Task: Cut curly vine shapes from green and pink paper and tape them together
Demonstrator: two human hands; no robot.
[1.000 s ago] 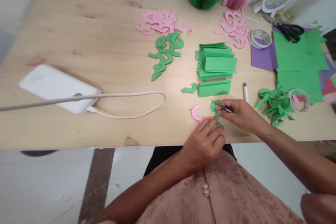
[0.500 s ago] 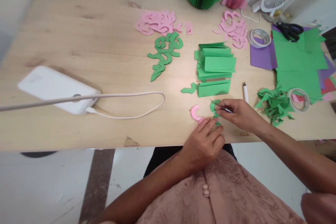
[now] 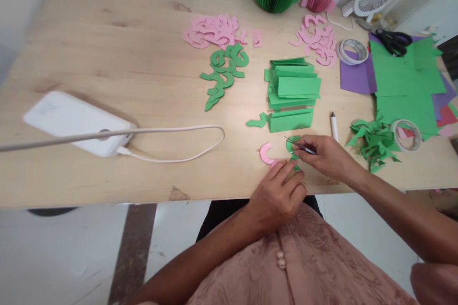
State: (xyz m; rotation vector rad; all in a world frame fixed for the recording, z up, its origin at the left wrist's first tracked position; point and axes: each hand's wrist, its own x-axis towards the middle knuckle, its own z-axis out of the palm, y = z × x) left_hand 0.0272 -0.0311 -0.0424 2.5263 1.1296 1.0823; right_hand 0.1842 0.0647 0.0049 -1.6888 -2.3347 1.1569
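Note:
My left hand [image 3: 279, 190] rests at the table's front edge with its fingers stretched out over the paper, touching the lower end of a curved pink paper cutout [image 3: 265, 153]. Beside that piece lies a curved green paper cutout [image 3: 291, 147], partly hidden under my fingers. My right hand [image 3: 320, 152] is closed on a thin pointed tool [image 3: 306, 149]. The tool's fine tip points left over the green cutout; its exact kind is hard to make out.
Folded green paper strips [image 3: 296, 86], green cutouts [image 3: 227, 71] and pink cutouts [image 3: 214, 31] lie farther back. A white marker [image 3: 334, 126], green scraps [image 3: 375, 145], tape rolls [image 3: 407, 135] and black-handled scissors [image 3: 393, 42] are right. A cabled power bank [image 3: 78, 121] lies left.
The view has shifted very slightly. Both hands, the thin tool and the cutouts stay in nearly the same places.

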